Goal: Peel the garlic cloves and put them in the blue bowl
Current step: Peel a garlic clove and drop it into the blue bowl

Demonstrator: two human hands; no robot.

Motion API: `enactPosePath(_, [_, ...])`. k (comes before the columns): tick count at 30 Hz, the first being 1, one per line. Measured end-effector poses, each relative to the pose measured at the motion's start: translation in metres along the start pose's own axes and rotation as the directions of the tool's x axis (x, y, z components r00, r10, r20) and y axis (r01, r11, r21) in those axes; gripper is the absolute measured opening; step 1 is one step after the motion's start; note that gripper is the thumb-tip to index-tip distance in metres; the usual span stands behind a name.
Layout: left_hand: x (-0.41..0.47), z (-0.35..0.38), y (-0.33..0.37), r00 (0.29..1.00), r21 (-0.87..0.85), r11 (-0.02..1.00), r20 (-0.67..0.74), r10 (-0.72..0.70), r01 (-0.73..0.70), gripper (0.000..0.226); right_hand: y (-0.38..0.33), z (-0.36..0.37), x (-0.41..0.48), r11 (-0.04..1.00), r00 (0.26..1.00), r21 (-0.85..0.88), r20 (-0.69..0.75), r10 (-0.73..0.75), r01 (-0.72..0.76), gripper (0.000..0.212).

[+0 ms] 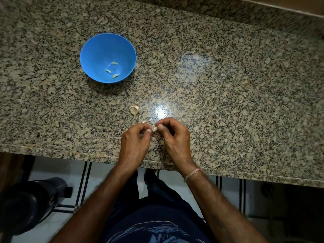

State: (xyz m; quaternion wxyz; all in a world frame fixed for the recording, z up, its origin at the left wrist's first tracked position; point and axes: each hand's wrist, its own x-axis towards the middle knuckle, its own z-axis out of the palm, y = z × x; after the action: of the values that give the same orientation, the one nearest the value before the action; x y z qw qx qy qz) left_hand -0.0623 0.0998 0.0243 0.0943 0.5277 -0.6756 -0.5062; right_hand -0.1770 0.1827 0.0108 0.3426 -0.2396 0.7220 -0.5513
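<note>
In the upper left of the frame the bowl [98, 50] sits on the speckled surface [228, 85], with three peeled cloves [114, 63] lying apart on its bottom. Lower and to the right, near the middle, a partly broken garlic head [134, 110] lies on its side, with skin scraps [150, 119] just beside it. Just below, the left hand [135, 141] and right hand [175, 135], both with fingers curled, meet at the fingertips and pinch one small clove [155, 128] between them.
</note>
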Motion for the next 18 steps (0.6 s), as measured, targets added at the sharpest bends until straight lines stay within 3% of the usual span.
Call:
enactPosePath(7, [-0.0029,-0.0027,0.0029,0.999,-0.288,0.958,0.029,0.024,-0.014,0.009,0.0015,-0.0033,0.0011,0.994,0.997,0.071,0.010,0.077,-0.078,0.007])
enactPosePath(12, [-0.0017,-0.0018,0.0047,0.997,-0.280,0.958,0.040,0.071,-0.057,0.011,-0.0023,-0.0002,0.0004,0.973,0.989,0.175,0.016,0.148,-0.148,0.005])
enactPosePath(18, [-0.0033,-0.0046,0.0091,0.983,-0.155,0.972,0.031,0.182,-0.175,0.013,-0.0023,0.0003,-0.0009,0.948,0.979,0.244,0.039,0.201,-0.205,0.006])
